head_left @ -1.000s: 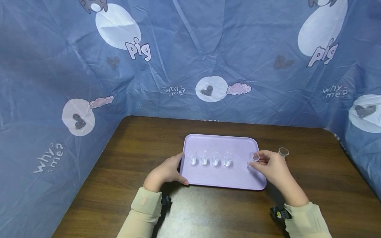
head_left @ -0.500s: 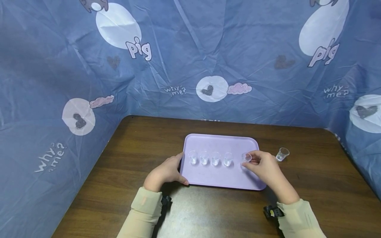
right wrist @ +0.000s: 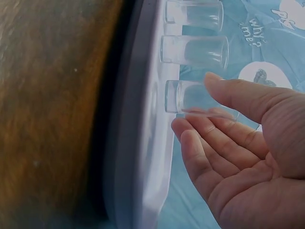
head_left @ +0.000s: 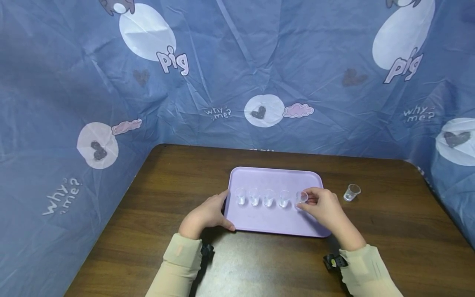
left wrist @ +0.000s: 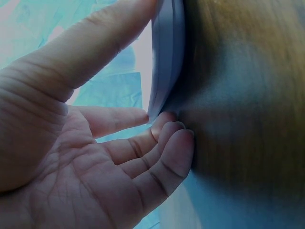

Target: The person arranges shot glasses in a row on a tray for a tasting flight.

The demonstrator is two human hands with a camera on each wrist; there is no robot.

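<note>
In the head view my right hand (head_left: 324,206) pinches a small clear shot glass (head_left: 301,199) between thumb and fingers, over the right part of a lilac tray (head_left: 274,220). Seen from the right wrist, this shot glass (right wrist: 193,98) stands upright with its base right at the tray surface. Several similar shot glasses (head_left: 269,198) form a row on the tray to its left. My left hand (head_left: 208,212) rests against the tray's left end, thumb at the near corner. In the left wrist view its fairly straight thumb and index finger touch the tray rim (left wrist: 167,57), the other fingers loosely bent.
One more clear shot glass (head_left: 351,192) stands on the brown wooden table (head_left: 267,264), right of the tray. Blue printed cloth (head_left: 319,136) hangs behind the table and along both sides.
My right hand has carried its shot glass leftward over the tray, close to the row's right end. The glass on the table, partly hidden before, now shows fully. My left hand has stayed put.
</note>
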